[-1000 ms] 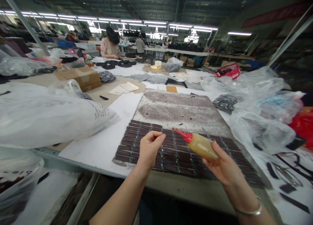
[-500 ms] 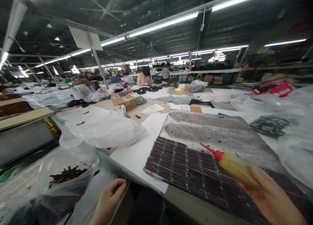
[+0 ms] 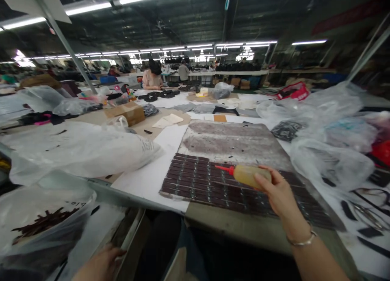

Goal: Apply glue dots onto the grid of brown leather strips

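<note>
My right hand is closed around a squeeze bottle of yellowish liquid with a red pointed nozzle. The bottle is tilted nearly level, nozzle to the left, above rows of dark brown strips. These strips lie side by side on a worn, stained board, with shiny greenish lines running across them. Low at the left, my left hand is beside the edge of an open drawer or box at the table front; its fingers are blurred and partly hidden.
A clear bag of brown strips lies at the lower left. A large white plastic bag and a cardboard box stand behind. Plastic bags and scissors are on the right. A co-worker sits across the table.
The view has swung to the right. My right hand has brought the bottle left and further over the strips, its nozzle now more level. My left hand has moved lower, away from the edge corner.
</note>
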Action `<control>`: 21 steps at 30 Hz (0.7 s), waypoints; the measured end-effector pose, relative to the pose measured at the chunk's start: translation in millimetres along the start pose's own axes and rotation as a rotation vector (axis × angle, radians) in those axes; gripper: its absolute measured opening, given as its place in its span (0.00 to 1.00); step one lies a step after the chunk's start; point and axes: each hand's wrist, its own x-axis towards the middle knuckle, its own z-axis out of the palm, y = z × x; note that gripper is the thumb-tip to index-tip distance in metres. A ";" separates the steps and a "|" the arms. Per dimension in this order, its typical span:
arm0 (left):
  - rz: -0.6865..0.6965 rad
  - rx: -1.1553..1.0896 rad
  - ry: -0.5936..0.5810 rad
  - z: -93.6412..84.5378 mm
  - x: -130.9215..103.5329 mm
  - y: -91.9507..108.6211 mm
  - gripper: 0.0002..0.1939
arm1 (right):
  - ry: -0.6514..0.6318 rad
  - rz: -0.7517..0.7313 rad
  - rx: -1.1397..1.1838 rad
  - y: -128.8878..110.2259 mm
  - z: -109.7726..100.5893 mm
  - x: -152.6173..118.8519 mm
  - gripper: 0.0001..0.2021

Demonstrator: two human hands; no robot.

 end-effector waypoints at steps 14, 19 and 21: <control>1.285 0.387 -0.386 23.1 14.2 303.2 0.08 | -0.114 -0.301 -0.589 7.8 2.4 -6.9 0.26; 1.306 0.535 -0.735 104.2 31.2 332.4 0.04 | -0.110 -0.379 -0.702 9.1 -6.6 -5.0 0.25; 1.250 0.583 -0.794 136.7 34.1 328.9 0.13 | -0.109 -0.385 -0.729 9.3 -8.5 -4.1 0.24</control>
